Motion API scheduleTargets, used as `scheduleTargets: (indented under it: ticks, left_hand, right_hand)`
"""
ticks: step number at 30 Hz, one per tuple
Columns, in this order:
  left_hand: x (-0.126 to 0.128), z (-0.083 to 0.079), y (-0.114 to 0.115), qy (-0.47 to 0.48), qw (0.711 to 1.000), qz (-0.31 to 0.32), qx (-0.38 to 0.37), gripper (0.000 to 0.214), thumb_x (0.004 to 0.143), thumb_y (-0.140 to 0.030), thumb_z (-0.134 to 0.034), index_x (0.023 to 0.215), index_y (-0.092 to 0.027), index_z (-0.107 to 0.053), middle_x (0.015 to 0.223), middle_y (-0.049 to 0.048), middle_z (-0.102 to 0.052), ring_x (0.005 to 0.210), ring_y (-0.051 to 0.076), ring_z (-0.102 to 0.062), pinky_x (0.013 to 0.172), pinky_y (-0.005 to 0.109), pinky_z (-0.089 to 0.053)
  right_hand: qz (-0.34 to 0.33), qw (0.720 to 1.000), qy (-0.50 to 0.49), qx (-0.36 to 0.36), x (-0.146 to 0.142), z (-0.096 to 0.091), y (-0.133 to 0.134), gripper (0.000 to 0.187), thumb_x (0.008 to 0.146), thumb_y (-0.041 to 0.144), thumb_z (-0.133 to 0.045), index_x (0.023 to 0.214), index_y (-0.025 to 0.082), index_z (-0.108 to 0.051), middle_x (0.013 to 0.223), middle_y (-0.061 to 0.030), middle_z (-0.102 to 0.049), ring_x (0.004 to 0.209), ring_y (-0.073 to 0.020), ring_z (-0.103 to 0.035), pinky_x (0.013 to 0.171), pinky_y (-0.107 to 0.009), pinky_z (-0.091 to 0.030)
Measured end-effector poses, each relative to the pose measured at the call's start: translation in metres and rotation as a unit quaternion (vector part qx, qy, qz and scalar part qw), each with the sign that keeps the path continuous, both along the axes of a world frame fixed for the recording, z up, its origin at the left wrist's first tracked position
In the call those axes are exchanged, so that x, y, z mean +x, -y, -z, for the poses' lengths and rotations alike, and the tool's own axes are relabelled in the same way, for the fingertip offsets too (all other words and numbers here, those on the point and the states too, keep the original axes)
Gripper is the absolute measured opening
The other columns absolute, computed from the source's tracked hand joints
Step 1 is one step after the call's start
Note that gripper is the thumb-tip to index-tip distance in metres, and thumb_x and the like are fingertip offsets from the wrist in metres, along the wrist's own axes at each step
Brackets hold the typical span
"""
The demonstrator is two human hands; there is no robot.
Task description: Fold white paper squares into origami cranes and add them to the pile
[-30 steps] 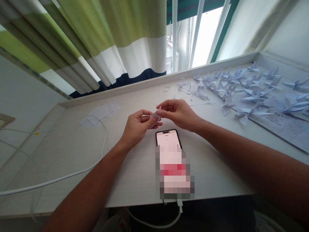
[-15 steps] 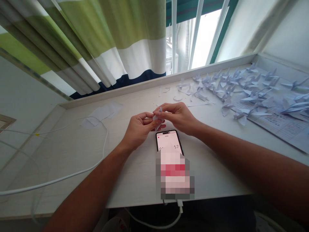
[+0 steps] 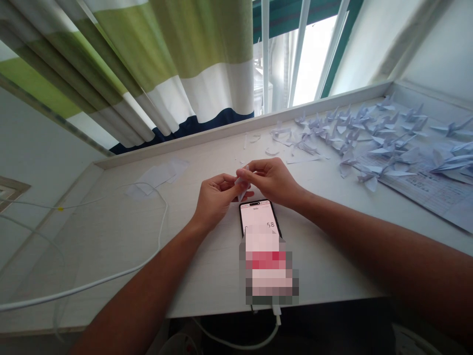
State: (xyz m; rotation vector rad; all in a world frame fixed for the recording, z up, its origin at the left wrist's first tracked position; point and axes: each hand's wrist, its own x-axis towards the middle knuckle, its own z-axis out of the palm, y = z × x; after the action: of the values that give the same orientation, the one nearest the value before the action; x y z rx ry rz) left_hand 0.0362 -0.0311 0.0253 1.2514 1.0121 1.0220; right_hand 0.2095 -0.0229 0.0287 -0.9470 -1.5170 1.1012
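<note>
Matt paper cranes (image 3: 384, 143) lie on a smooth wood-grain surface (image 3: 207, 276); the phone (image 3: 256, 212) is glossy glass, the curtain (image 3: 199, 59) matt cloth.

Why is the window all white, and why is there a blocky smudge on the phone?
In the head view, the window glares so brightly that it washes out to white, and a blocky pixelated patch covers the lower part of the phone.

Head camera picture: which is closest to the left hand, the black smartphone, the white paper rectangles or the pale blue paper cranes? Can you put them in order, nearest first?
From the left hand:
1. Black smartphone, just right of the hand and lower, on the desk.
2. White paper rectangles, left on the desk.
3. Pale blue paper cranes, in a pile far right.
</note>
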Motion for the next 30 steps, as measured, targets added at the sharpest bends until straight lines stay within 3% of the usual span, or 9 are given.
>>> scheduleTargets:
  ticks: [5, 10, 13, 18, 21, 26, 30]
  left_hand:
    - [0.001, -0.002, 0.001, 0.017, 0.998, 0.027, -0.046, 0.042, 0.063, -0.041, -0.095, 0.078, -0.015, -0.066, 0.08, 0.0043, -0.079, 0.072, 0.023, -0.078, 0.077, 0.042, -0.064]
    - [-0.001, 0.001, -0.002, 0.029, 0.998, 0.007, -0.056, 0.04, 0.067, -0.043, -0.092, 0.085, -0.015, -0.069, 0.085, 0.0061, -0.079, 0.075, 0.021, -0.077, 0.077, 0.039, -0.062]
    - [-0.003, 0.002, -0.005, 0.049, 0.998, -0.032, -0.033, 0.035, 0.07, -0.043, -0.09, 0.085, -0.017, -0.072, 0.089, 0.0038, -0.078, 0.083, 0.018, -0.074, 0.077, 0.033, -0.06]
    - [-0.006, 0.001, -0.008, 0.05, 0.997, -0.056, -0.026, 0.027, 0.072, -0.041, -0.088, 0.077, -0.02, -0.073, 0.083, 0.0009, -0.073, 0.077, 0.013, -0.064, 0.059, 0.021, -0.045]
    - [-0.008, 0.0, -0.007, 0.035, 0.998, -0.048, -0.016, 0.027, 0.076, -0.044, -0.084, 0.075, -0.02, -0.074, 0.073, 0.0005, -0.068, 0.069, 0.012, -0.058, 0.056, 0.022, -0.042]
    - [-0.008, -0.001, -0.006, -0.043, 0.989, -0.07, 0.127, 0.024, 0.077, -0.043, -0.084, 0.087, -0.022, -0.079, 0.086, 0.0019, -0.075, 0.075, 0.014, -0.062, 0.063, 0.025, -0.046]
    - [-0.009, 0.0, -0.01, -0.002, 0.985, -0.084, 0.149, 0.022, 0.074, -0.042, -0.087, 0.082, -0.023, -0.078, 0.081, 0.0004, -0.073, 0.079, 0.015, -0.064, 0.069, 0.026, -0.048]
  right_hand:
    - [-0.014, 0.999, -0.04, -0.021, -0.003, 0.003, -0.001, 0.038, 0.09, 0.051, -0.069, 0.079, 0.016, -0.078, 0.073, -0.0037, -0.074, 0.068, -0.0147, -0.065, 0.069, -0.029, -0.054]
    - [-0.027, 0.991, -0.098, -0.084, -0.003, 0.006, -0.005, 0.051, 0.089, 0.065, -0.063, 0.081, 0.016, -0.075, 0.082, -0.0063, -0.076, 0.075, -0.017, -0.07, 0.072, -0.031, -0.058]
    - [-0.034, 0.997, -0.046, -0.043, -0.002, 0.006, -0.004, 0.053, 0.09, 0.066, -0.062, 0.08, 0.016, -0.075, 0.082, -0.0068, -0.075, 0.077, -0.0179, -0.07, 0.076, -0.033, -0.058]
    - [0.01, 0.999, 0.028, 0.026, -0.003, 0.005, 0.0, 0.041, 0.085, 0.058, -0.072, 0.083, 0.017, -0.077, 0.081, -0.0058, -0.076, 0.08, -0.0197, -0.07, 0.08, -0.036, -0.058]
    - [0.009, 0.998, 0.04, 0.039, -0.003, 0.003, 0.001, 0.04, 0.087, 0.055, -0.071, 0.081, 0.017, -0.075, 0.079, -0.0066, -0.076, 0.078, -0.0205, -0.071, 0.078, -0.037, -0.058]
    - [0.032, 0.98, 0.147, 0.126, -0.001, 0.0, 0.002, 0.029, 0.092, 0.043, -0.068, 0.079, 0.018, -0.073, 0.08, -0.0058, -0.074, 0.074, -0.0181, -0.067, 0.075, -0.034, -0.054]
    - [0.015, 0.969, 0.191, 0.157, -0.002, -0.002, 0.006, 0.025, 0.094, 0.038, -0.065, 0.08, 0.019, -0.071, 0.081, -0.0051, -0.073, 0.075, -0.0178, -0.066, 0.074, -0.033, -0.053]
